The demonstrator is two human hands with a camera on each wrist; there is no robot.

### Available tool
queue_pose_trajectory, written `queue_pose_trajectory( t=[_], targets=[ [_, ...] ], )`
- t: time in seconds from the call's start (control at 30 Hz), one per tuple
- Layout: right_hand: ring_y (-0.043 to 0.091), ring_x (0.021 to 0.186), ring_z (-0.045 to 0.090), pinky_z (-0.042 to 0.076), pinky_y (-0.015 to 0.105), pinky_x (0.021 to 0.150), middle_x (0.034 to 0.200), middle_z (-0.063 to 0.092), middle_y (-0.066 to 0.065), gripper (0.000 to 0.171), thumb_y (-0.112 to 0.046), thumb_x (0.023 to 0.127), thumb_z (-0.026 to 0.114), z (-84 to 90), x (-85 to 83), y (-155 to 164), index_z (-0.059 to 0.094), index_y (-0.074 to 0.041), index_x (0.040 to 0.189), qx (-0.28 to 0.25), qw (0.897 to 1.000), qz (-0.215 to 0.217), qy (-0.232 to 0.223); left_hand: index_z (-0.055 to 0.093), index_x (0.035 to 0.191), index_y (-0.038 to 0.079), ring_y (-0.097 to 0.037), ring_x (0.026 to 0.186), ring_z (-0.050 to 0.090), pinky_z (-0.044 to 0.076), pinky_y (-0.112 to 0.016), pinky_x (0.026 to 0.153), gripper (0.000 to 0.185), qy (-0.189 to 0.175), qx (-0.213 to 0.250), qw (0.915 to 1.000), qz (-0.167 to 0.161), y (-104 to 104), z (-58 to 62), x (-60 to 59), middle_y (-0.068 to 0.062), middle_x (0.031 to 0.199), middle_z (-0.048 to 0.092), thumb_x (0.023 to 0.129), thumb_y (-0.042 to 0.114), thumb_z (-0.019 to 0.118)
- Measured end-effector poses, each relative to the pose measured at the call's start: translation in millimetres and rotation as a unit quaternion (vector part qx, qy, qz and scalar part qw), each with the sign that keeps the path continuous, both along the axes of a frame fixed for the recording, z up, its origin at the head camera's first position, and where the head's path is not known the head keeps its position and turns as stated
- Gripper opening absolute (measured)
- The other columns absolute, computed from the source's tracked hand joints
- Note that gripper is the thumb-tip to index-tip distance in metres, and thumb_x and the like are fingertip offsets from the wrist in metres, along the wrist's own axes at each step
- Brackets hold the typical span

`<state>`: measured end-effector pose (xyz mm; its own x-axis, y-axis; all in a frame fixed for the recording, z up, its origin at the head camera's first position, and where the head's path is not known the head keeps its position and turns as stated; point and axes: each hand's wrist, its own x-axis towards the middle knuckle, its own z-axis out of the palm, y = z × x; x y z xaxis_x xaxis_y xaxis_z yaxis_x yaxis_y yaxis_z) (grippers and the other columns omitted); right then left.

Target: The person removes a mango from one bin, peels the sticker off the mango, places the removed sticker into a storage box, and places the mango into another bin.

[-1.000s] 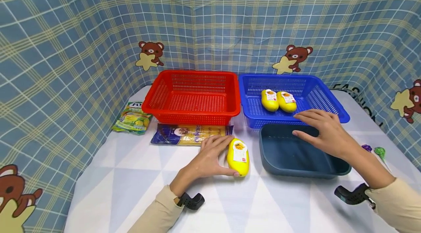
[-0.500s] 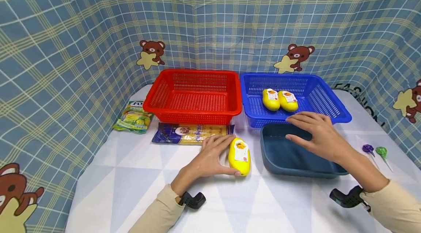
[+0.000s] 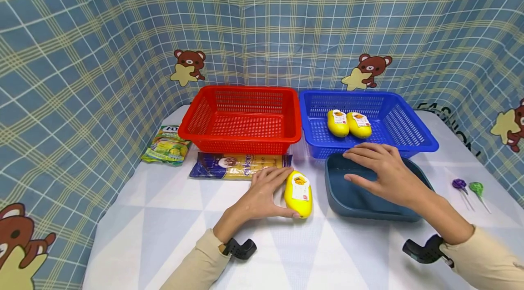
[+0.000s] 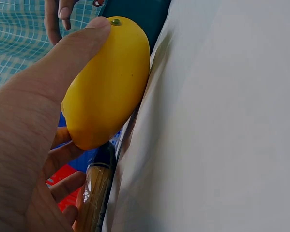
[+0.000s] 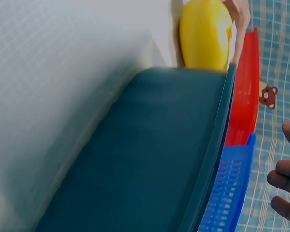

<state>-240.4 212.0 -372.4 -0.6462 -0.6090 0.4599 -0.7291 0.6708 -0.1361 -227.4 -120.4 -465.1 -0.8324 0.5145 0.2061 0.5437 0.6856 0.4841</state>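
Note:
A yellow mango point(image 3: 298, 194) with a white label lies on the white and grey table, right of centre. My left hand point(image 3: 264, 197) grips it from the left, thumb at the near end and fingertips at the far end. The left wrist view shows the thumb on the mango point(image 4: 108, 82) beside its green stem spot. My right hand point(image 3: 382, 174) hovers over the dark teal basin point(image 3: 374, 214), fingers spread and holding nothing. In the right wrist view its fingers point(image 5: 285, 181) show at the right edge, away from the basin wall point(image 5: 149, 145).
Behind stand a red basket point(image 3: 241, 147) and a blue basket point(image 3: 409, 133), with two labelled mangoes point(image 3: 337, 124) in the blue one. A spaghetti pack point(image 3: 235, 166) lies before the red basket, a green packet point(image 3: 167, 145) left of it. Two lollipops point(image 3: 476, 187) lie far right.
My right hand has moved left over the teal basin, and the lollipops have come into fuller view. My left hand stays on the mango, which has hardly moved.

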Motion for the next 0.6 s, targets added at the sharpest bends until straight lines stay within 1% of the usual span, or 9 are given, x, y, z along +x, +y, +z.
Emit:
queue_pose_trajectory(
  t=[0.3, 0.43, 0.6],
  targets=[
    [0.03, 0.124, 0.049, 0.029, 0.063, 0.098, 0.125, 0.067, 0.004, 0.056, -0.026, 0.077, 0.086, -0.8, 3.9, -13, 0.069, -0.012, 0.129, 0.0, 1.0, 0.01, -0.006, 0.034, 0.157, 0.022, -0.025, 0.14, 0.029, 0.015, -0.057, 0.115, 0.112, 0.007, -0.001, 1.0, 0.0, 0, -0.7, -0.5, 0.0, 0.159, 0.035, 0.067, 0.073, 0.078],
    [0.029, 0.123, 0.05, 0.029, 0.063, 0.098, 0.125, 0.068, 0.003, 0.056, -0.026, 0.077, 0.087, -3.1, 4.5, -18, 0.069, -0.012, 0.128, 0.001, 1.0, 0.021, -0.002, 0.034, 0.157, 0.023, -0.024, 0.14, 0.029, 0.015, -0.056, 0.116, 0.112, 0.011, -0.006, 0.9999, 0.001, 0, -1.4, -0.9, 0.001, 0.159, 0.035, 0.067, 0.073, 0.078],
    [0.029, 0.124, 0.05, 0.03, 0.062, 0.099, 0.125, 0.067, 0.003, 0.055, -0.028, 0.078, 0.087, -7.0, 5.5, -24, 0.07, -0.012, 0.128, 0.003, 1.0, 0.027, -0.008, 0.035, 0.157, 0.022, -0.024, 0.141, 0.029, 0.015, -0.055, 0.116, 0.113, 0.012, -0.006, 0.9999, 0.0, 0, -1.5, -1.4, 0.0, 0.159, 0.036, 0.066, 0.073, 0.078]
  ],
)
